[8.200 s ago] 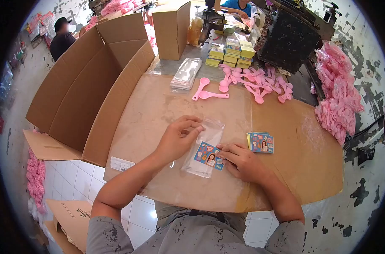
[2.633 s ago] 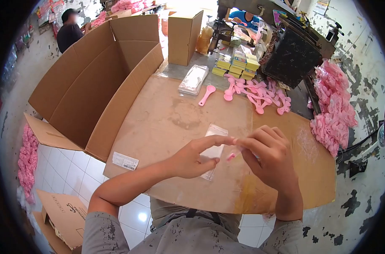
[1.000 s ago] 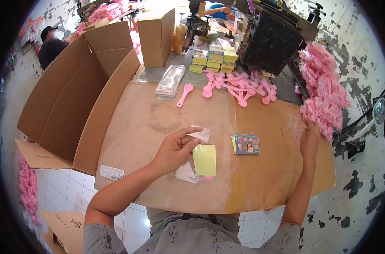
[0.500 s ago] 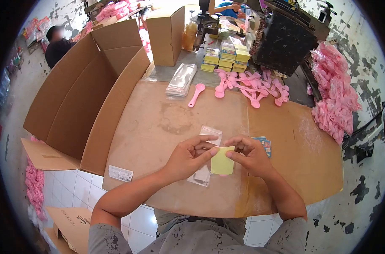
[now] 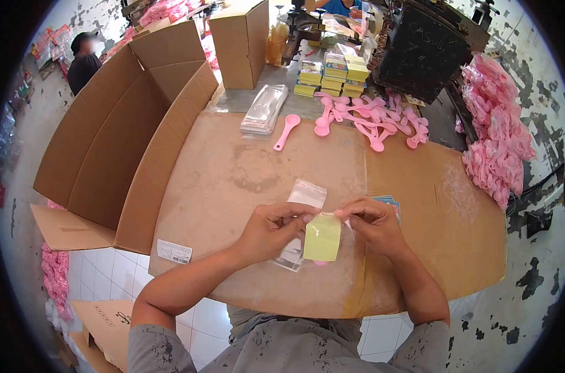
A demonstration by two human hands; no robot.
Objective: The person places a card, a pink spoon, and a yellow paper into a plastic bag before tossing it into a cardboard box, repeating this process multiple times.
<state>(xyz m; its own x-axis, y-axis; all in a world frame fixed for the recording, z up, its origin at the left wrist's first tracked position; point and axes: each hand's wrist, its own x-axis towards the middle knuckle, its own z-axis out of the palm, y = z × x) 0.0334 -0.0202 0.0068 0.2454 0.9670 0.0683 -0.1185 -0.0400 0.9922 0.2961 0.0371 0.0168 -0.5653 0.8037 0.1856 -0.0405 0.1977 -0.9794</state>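
A yellow-green card (image 5: pixel 322 239) with a glossy sheen, seemingly in a clear bag, hangs between my hands. My left hand (image 5: pixel 275 230) pinches its top left corner. At the top right, my right hand (image 5: pixel 374 225) has its fingers closed on the same bag edge. Under and behind them lie clear plastic bags (image 5: pixel 308 194) on the cardboard-covered table (image 5: pixel 220 205). A bit of pink shows beneath the card's lower edge. Blue printed cards (image 5: pixel 391 205) are partly hidden behind my right hand.
Farther back are a single pink spoon (image 5: pixel 287 132), a pile of pink spoons (image 5: pixel 376 118), a stack of clear bags (image 5: pixel 265 110) and card stacks (image 5: pixel 334 76). A big open carton (image 5: pixel 118 137) stands left. A person (image 5: pixel 83 64) is at the far left.
The card hangs slightly lower and now looks glossy. My fingers have moved to its top edge, gripping the clear plastic. The view has shifted slightly.
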